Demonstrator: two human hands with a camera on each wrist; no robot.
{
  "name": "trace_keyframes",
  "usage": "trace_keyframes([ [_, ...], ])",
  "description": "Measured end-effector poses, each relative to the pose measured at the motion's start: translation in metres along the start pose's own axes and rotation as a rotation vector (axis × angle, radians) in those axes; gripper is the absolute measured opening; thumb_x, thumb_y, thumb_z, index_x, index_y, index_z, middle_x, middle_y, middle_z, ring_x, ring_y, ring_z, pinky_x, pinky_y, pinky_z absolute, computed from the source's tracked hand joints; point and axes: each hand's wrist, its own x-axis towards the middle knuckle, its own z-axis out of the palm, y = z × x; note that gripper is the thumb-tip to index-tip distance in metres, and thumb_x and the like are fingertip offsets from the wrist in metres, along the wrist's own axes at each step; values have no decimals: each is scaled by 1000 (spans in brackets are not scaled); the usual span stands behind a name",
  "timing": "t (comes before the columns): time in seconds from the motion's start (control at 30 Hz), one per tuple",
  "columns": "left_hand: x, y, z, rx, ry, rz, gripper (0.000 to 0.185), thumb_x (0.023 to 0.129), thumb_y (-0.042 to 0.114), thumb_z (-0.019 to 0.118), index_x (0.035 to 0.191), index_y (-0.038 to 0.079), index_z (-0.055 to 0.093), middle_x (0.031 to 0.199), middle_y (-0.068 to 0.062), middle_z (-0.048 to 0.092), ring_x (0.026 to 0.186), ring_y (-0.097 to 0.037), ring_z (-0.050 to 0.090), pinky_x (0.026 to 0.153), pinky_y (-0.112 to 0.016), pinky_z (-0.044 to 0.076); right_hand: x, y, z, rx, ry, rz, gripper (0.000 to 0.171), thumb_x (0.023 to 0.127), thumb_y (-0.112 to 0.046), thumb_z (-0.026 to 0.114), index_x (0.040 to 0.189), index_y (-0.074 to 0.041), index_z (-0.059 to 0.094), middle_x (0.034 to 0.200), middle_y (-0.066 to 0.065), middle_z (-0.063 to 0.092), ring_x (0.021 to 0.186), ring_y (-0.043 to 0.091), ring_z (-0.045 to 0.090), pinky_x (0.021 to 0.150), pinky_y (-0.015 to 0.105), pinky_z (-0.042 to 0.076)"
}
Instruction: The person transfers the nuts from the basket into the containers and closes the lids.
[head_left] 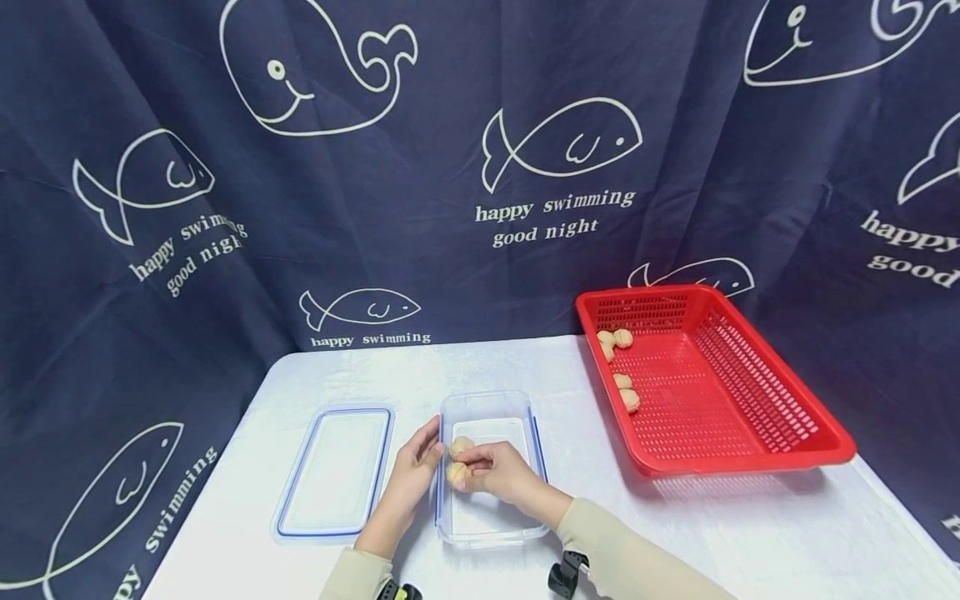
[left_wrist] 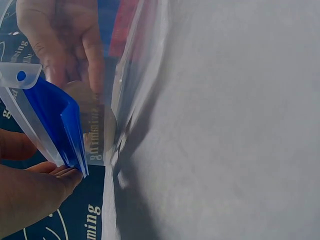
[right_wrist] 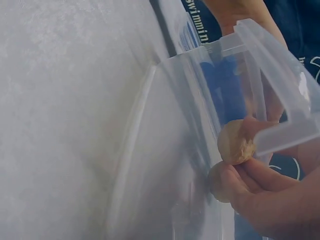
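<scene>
A clear plastic container (head_left: 525, 521) with blue clasps stands on the white table in the head view. My right hand (head_left: 498, 473) reaches into it and pinches two round beige nuts (head_left: 459, 458) near its left wall. In the right wrist view the nuts (right_wrist: 235, 142) sit at my fingertips (right_wrist: 265, 192), against the clear wall (right_wrist: 200, 100). My left hand (head_left: 414, 477) holds the container's left rim, with the thumb at the edge. Close up in the left wrist view are the blue clasp (left_wrist: 60, 120) and my left fingers (left_wrist: 35, 195) below it.
The container's lid (head_left: 337, 471), clear with a blue seal, lies flat to the left. A red slotted basket (head_left: 750, 400) stands at the right and holds several more beige nuts (head_left: 618, 367) near its left wall. A dark blue whale-print cloth hangs behind the table.
</scene>
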Motion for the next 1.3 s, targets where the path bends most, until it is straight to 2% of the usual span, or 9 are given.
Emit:
trace_keyframes([
  [0.27, 1, 0, 0, -1, 4, 0, 47, 99, 0, 45, 144, -9, 32, 147, -28, 35, 138, -39, 31, 115, -42, 26, 1, 1, 2, -94, 3, -5, 33, 70, 6, 79, 101, 11, 68, 89, 12, 70, 75, 10, 61, 67, 16, 54],
  [0.6, -1, 1, 0, -5, -8, 2, 48, 100, 1, 44, 145, -9, 31, 148, -28, 34, 138, -39, 31, 116, -43, 24, -1, -7, -5, -115, -15, -40, 30, 75, 2, 77, 103, 10, 68, 95, 19, 70, 81, 17, 65, 70, 15, 55],
  [0.77, -1, 1, 0, -4, -4, 8, 48, 99, 1, 44, 144, -9, 31, 148, -29, 34, 138, -39, 31, 116, -45, 25, 2, -18, -15, -101, -26, -80, 28, 79, 1, 74, 105, 9, 68, 97, 21, 70, 85, 22, 67, 73, 16, 55],
  [1.07, 1, 0, 0, -3, 7, 3, 48, 99, 1, 45, 144, -9, 32, 147, -28, 36, 137, -39, 33, 115, -43, 27, 10, -44, -37, -172, -29, -203, 27, 85, -3, 70, 108, 9, 67, 101, 22, 69, 90, 26, 67, 75, 19, 57],
  [1.3, -2, 1, 0, 6, 0, 24, 48, 100, 2, 45, 144, -10, 31, 147, -29, 35, 137, -40, 32, 115, -43, 26, 11, -72, -56, -220, 14, -228, 26, 87, -4, 69, 110, 9, 66, 101, 21, 69, 92, 28, 67, 79, 26, 59],
])
